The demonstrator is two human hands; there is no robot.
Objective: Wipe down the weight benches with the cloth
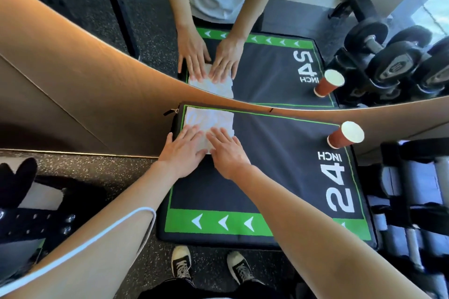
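Note:
A white cloth (207, 120) lies flat on the far left corner of a black padded box top (279, 172) with green borders, white arrows and "24 INCH" lettering. My left hand (183, 150) presses on the cloth's near edge with straight, spread fingers. My right hand (228, 150) presses beside it, fingers straight, partly on the cloth and partly on the black surface. Both hands lie side by side and almost touch.
A brown paper cup (345, 135) stands at the box's far right corner. A mirror (267, 19) on the wall behind reflects the scene. Dumbbells on a rack (413, 201) stand to the right. Speckled rubber floor (97, 177) lies to the left, my shoes (181, 263) below.

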